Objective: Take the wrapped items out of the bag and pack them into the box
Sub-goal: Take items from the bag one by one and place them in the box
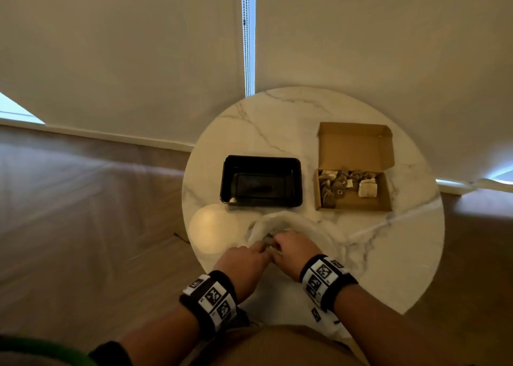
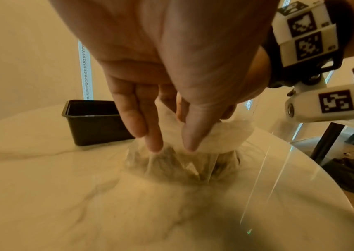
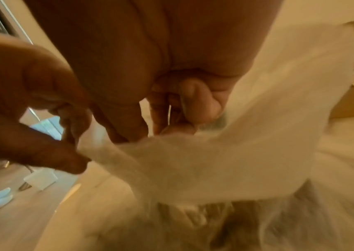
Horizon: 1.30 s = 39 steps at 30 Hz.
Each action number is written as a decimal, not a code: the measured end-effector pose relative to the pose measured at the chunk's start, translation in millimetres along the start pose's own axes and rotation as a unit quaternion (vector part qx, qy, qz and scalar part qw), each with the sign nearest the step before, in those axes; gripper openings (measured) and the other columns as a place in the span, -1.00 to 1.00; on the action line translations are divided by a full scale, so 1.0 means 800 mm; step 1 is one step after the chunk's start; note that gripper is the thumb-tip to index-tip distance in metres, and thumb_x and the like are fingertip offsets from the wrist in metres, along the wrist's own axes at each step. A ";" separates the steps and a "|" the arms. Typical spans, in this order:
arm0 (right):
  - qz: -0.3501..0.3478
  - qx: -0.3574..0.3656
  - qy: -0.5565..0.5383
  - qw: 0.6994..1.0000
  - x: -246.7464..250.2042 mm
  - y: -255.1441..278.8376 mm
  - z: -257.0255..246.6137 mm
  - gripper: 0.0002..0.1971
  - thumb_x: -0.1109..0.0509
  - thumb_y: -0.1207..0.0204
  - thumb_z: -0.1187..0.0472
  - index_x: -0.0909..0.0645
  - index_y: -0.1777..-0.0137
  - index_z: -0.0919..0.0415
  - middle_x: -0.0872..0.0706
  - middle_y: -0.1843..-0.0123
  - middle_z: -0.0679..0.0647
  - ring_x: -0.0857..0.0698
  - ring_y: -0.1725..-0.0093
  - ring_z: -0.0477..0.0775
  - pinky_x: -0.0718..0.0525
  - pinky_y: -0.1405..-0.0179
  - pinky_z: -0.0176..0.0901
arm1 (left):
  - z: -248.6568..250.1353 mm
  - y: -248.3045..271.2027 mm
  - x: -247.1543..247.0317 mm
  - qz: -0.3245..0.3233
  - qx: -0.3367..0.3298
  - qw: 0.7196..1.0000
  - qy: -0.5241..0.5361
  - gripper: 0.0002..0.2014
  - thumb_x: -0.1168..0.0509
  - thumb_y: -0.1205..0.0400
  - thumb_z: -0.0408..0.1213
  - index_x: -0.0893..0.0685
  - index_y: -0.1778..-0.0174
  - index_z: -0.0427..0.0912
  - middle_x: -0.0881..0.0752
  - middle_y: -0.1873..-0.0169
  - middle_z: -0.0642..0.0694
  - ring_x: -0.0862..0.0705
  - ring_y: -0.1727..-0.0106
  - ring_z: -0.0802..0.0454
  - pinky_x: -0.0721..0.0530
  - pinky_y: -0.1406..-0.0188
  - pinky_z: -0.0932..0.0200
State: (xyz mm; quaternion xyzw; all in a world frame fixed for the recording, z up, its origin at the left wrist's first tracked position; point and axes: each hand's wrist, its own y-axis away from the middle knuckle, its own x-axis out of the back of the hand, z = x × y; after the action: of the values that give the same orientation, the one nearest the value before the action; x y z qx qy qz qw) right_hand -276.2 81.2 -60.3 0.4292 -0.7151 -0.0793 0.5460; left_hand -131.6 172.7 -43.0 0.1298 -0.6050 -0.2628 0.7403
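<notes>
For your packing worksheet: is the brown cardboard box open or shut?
Open: the brown cardboard box has its lid flap standing up behind, with wrapped items visible inside.

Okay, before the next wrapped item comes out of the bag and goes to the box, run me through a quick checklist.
1. Bag mouth held open by both hands: ok, left hand and right hand pinch its rim.
2. Items left in the bag: ok, dark wrapped items show through it.
3. Item already gripped: cannot tell.
4. Cardboard box lid open: ok.
5. Room in the box: ok, its near right part is bare.
</notes>
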 end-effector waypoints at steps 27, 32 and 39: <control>0.173 -0.028 -0.343 0.923 0.026 0.087 0.033 -0.93 -0.50 -0.62 0.22 -0.69 0.04 0.04 -0.86 0.13 -0.03 -0.81 0.16 -0.14 -0.67 0.19 -0.32 | -0.024 0.024 0.046 0.077 -0.015 0.965 0.249 -0.76 -0.31 -0.74 0.02 -0.72 -0.26 0.06 -0.71 -0.16 0.08 -0.68 -0.08 0.13 -0.71 -0.21 0.06; 0.179 0.012 -0.389 0.904 0.036 0.104 0.035 -0.88 -0.49 -0.62 0.33 -0.71 0.03 0.07 -0.82 0.21 -0.07 -0.71 0.29 -0.22 -0.62 0.26 -0.33 | -0.019 0.005 0.073 0.079 -0.005 0.942 0.326 -0.72 -0.39 -0.69 0.05 -0.75 -0.27 0.05 -0.77 -0.12 0.12 -0.75 -0.02 0.20 -0.80 -0.13 0.06; 0.194 0.068 -0.413 0.887 0.057 0.111 0.027 -0.91 -0.47 -0.64 0.33 -0.69 -0.01 0.12 -0.78 0.21 0.00 -0.70 0.29 -0.10 -0.69 0.26 -0.20 | -0.005 -0.016 0.105 0.053 -0.055 0.894 0.442 -0.50 -0.51 -0.59 0.11 -0.69 -0.43 0.07 -0.78 -0.18 0.15 -0.77 -0.16 0.27 -0.81 -0.24 0.07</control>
State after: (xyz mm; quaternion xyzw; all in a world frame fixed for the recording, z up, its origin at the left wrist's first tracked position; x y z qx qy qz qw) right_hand -342.8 96.9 15.2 0.2464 -0.9486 -0.0928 0.1755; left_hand -120.1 115.4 19.0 0.1595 -0.2065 -0.1715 0.9500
